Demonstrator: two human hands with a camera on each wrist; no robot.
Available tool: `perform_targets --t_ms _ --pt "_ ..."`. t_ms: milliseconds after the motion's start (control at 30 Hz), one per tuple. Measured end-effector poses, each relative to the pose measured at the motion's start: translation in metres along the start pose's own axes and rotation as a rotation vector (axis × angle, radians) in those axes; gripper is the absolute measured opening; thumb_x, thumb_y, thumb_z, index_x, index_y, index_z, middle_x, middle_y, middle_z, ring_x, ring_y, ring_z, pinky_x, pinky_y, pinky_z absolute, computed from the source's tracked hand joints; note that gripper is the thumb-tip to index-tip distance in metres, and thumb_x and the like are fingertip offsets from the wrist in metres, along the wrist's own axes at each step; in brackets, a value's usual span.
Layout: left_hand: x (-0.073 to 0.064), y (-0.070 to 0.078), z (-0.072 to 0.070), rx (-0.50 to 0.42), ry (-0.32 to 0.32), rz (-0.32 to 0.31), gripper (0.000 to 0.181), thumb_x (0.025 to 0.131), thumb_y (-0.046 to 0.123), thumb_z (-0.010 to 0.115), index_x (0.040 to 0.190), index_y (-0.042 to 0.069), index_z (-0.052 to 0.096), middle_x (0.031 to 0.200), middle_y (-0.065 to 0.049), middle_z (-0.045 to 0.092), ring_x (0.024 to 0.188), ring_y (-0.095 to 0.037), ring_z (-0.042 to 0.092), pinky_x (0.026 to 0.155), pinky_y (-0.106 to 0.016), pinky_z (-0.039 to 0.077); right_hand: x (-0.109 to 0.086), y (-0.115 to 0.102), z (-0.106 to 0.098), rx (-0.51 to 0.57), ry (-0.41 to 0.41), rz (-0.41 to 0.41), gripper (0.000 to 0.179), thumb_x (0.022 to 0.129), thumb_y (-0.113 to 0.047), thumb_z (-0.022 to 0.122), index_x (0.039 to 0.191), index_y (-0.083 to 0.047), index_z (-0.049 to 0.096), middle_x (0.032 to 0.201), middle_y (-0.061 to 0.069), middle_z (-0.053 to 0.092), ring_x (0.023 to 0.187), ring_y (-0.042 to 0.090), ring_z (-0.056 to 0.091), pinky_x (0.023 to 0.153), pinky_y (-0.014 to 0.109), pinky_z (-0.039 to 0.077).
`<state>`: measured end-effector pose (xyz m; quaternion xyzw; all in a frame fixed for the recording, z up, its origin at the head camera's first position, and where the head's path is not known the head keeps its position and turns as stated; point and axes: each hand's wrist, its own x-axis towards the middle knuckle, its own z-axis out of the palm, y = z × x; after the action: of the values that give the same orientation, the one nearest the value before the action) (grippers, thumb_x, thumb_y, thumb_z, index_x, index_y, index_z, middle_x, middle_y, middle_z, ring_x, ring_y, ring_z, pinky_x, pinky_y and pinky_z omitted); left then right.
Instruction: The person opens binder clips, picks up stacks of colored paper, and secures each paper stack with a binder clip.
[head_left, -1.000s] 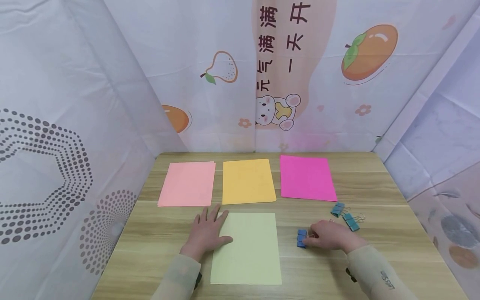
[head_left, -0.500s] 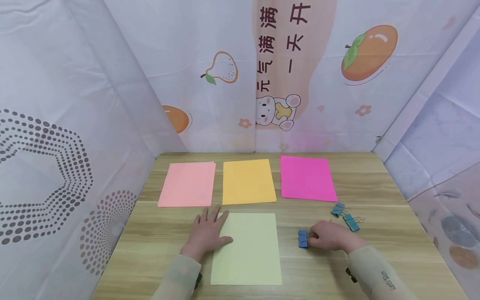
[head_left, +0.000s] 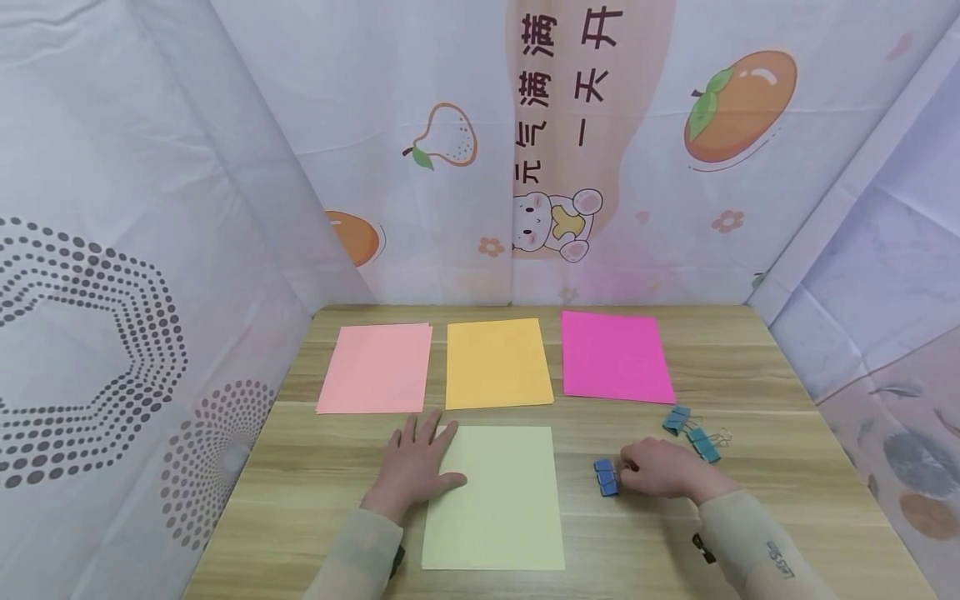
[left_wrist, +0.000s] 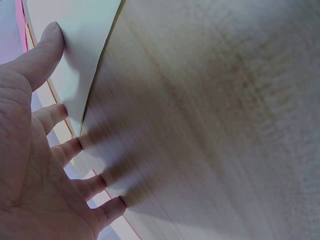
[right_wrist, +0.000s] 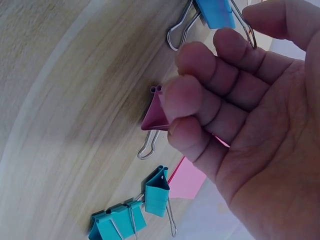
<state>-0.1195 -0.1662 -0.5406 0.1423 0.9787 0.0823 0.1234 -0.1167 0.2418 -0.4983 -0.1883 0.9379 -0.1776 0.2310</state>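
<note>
My right hand [head_left: 663, 469] is right of the pale green paper stack [head_left: 493, 500]. Its thumb and index finger pinch a wire handle of a blue binder clip [head_left: 606, 477]. In the right wrist view the blue clip [right_wrist: 216, 12] shows at the top, its other wire handle sticking out to the left. Behind the curled fingers stands a dark pink binder clip [right_wrist: 156, 114], partly covered by them; the hand hides most of it in the head view. My left hand [head_left: 411, 467] lies with fingers spread, its thumb over the green paper's left edge.
Two teal binder clips [head_left: 703, 445] lie beyond the right hand. Along the back of the wooden table [head_left: 277, 508] are a light pink paper stack [head_left: 375, 368], an orange one [head_left: 498, 363] and a magenta one [head_left: 617, 357]. Printed curtains [head_left: 450, 50] enclose the table.
The blue clip has turned slightly, and the right fingers have drawn back from over its body to its wire handle. The left hand stays in place.
</note>
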Motion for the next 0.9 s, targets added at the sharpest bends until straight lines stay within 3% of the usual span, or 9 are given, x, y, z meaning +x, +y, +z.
perform_targets --t_ms 900 --pt "-0.0019 0.0004 -0.0013 -0.025 0.008 -0.001 0.089 0.087 0.065 0.068 0.159 0.021 0.039 0.169 -0.013 0.022 0.151 -0.052 0.018 0.114 -0.071 0.024 0.0058 0.0089 -0.0011 0.059 -0.012 -0.06 0.023 0.098 -0.018 0.06 0.077 -0.02 0.052 0.064 -0.009 0.047 0.058 0.006 0.042 0.055 0.025 0.034"
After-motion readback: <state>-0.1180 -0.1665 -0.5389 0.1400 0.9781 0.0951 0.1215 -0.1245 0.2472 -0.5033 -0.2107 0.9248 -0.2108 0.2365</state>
